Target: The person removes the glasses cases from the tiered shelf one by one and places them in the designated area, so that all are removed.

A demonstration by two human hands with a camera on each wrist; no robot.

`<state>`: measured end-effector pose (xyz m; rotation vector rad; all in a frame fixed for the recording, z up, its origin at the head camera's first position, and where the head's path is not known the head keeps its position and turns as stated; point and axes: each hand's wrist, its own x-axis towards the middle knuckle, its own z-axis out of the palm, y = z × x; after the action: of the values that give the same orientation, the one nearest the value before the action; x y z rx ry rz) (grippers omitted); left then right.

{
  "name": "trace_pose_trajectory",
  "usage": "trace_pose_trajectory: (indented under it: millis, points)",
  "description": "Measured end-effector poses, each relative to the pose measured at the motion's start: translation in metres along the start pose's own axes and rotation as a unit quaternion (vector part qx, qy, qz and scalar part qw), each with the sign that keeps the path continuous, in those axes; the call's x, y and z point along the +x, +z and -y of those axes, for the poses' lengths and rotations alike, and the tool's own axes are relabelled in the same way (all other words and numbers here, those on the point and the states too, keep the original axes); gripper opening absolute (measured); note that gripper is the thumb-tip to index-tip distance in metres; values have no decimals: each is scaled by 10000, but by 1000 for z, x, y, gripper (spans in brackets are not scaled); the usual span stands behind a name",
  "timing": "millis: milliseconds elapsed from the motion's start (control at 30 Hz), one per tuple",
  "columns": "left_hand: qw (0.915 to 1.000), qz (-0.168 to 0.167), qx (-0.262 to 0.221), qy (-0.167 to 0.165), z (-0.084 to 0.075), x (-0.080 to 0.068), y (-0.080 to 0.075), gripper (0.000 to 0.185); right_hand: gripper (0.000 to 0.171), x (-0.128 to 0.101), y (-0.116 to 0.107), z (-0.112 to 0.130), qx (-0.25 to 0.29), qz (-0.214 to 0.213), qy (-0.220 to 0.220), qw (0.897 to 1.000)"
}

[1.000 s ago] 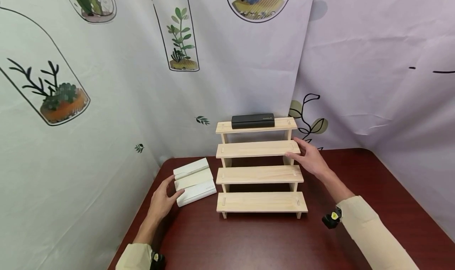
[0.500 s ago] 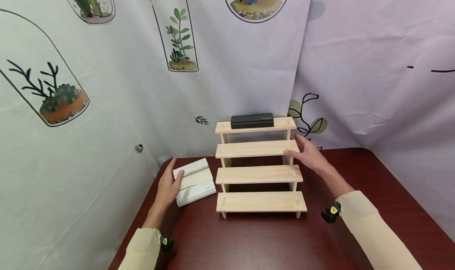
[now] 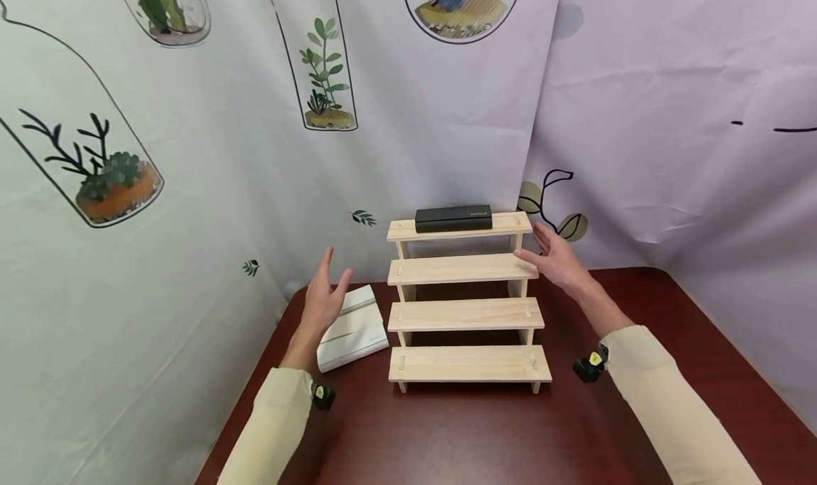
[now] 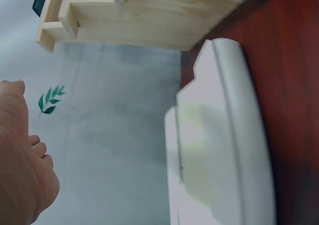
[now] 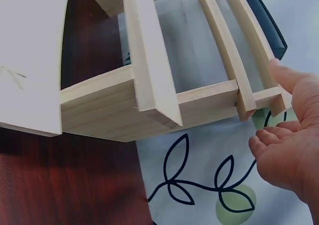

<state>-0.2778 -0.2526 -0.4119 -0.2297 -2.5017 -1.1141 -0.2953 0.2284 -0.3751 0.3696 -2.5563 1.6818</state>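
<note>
A pale wooden rack with several stepped shelves (image 3: 466, 316) stands on the table. On its top shelf lies a long black case (image 3: 453, 218). My left hand (image 3: 324, 302) is raised left of the rack, fingers extended and thumb apart, holding nothing. It partly covers a flat group of long white and cream cases (image 3: 357, 337) lying side by side; the left wrist view shows these white cases (image 4: 219, 130) apart from the hand. At the rack's right end, my right hand (image 3: 562, 264) has its fingers stretched out, thumb overlapping the second shelf from the top.
The rack and cases stand on a dark red-brown table (image 3: 472, 435). Close behind and to the left hangs a pale curtain (image 3: 440, 152) printed with plants in jars. The table's rounded back right corner meets the cloth.
My left hand has let go of the white cases, opened and moved up and to the right. My right hand has loosened from the shelf's end and risen slightly. The cases and rack stay put.
</note>
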Motion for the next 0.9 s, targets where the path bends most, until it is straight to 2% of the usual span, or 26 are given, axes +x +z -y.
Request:
trace_pose_trajectory:
  millis: [233,433,900]
  points:
    - [9993,-100,-93,342,-26,27,9,79,90,10,-1,5,87,-196,-129,9997]
    - [9980,25,-247,581,-45,43,18,84,89,18,1,12,-59,-247,-177,9995]
    - [9945,565,-727,503,-85,73,51,97,89,33,1,22,-736,-234,166,9969]
